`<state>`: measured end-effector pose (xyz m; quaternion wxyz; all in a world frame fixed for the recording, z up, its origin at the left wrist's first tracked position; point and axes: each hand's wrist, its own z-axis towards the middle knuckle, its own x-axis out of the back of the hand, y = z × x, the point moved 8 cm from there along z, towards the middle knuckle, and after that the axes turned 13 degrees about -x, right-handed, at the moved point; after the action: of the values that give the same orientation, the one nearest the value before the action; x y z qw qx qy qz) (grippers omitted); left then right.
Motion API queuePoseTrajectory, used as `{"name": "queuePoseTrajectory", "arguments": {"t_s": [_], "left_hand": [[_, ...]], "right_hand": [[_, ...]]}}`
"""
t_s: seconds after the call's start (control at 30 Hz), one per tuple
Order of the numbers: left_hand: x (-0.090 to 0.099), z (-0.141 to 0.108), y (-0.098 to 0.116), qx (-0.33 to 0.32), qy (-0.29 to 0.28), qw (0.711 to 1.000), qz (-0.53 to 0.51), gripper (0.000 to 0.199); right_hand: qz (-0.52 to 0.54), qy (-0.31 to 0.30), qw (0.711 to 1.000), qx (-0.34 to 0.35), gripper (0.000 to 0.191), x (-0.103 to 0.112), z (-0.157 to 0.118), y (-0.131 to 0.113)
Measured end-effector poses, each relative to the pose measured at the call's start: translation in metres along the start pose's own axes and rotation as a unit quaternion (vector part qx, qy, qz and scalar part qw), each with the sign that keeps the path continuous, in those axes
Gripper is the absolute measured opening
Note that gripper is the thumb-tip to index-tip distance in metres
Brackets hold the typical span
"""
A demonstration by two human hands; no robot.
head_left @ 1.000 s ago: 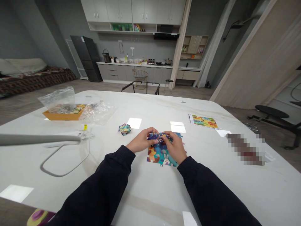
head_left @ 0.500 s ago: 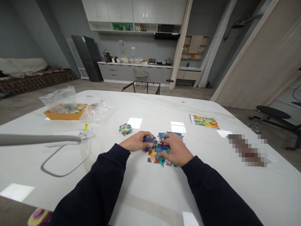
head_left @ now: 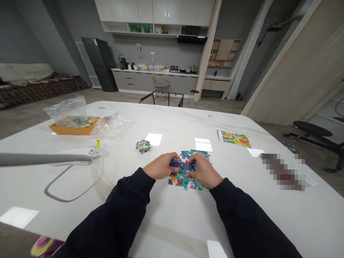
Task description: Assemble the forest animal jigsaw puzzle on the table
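My left hand (head_left: 160,166) is closed around a small stack of dark blue puzzle pieces (head_left: 176,163), held over the left side of the partly joined jigsaw puzzle (head_left: 177,180). The puzzle lies flat on the white table, with an orange animal and a white rabbit along its near edge. Over its middle, my right hand (head_left: 204,171) curves its thumb and fingers around a puzzle piece (head_left: 194,167), which they partly hide. Beyond my left hand sits a loose pile of puzzle pieces (head_left: 143,146), apart from the puzzle.
An orange box (head_left: 71,130) with clear plastic bags (head_left: 111,127) stands at the back left. A grey lamp-like stand (head_left: 72,199) lies at the left. A colourful picture sheet (head_left: 235,139) and a blurred-out object (head_left: 282,172) are on the right. A black-framed chair (head_left: 161,96) stands beyond the table.
My left hand has moved slightly right with its stack, over the puzzle. The right hand's fingers have drawn in from a wider spread, uncovering the rabbit and more of the top edge.
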<state>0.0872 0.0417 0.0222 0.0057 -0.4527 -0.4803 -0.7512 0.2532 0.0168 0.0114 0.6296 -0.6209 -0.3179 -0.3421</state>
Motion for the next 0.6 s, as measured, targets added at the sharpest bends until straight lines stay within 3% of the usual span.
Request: {"name": "queuePoseTrajectory", "arguments": {"t_s": [0.1, 0.2, 0.4, 0.6], "left_hand": [[0.001, 0.000, 0.003, -0.015, 0.011, 0.998, 0.053, 0.033], [-0.003, 0.000, 0.002, -0.009, -0.006, 0.999, 0.039, 0.032], [-0.003, -0.001, 0.006, -0.030, 0.004, 0.999, 0.027, 0.035], [-0.006, -0.002, 0.009, -0.037, -0.019, 0.999, 0.033, 0.036]], "right_hand": [[0.049, -0.037, 0.998, -0.023, 0.038, -0.004, -0.002, 0.001], [0.120, -0.061, 0.990, -0.036, 0.036, -0.007, -0.001, 0.002], [0.119, -0.034, 0.992, -0.030, 0.011, -0.004, 0.004, 0.004], [0.178, 0.050, 0.982, -0.038, 0.010, 0.007, 0.007, 0.010]]}}
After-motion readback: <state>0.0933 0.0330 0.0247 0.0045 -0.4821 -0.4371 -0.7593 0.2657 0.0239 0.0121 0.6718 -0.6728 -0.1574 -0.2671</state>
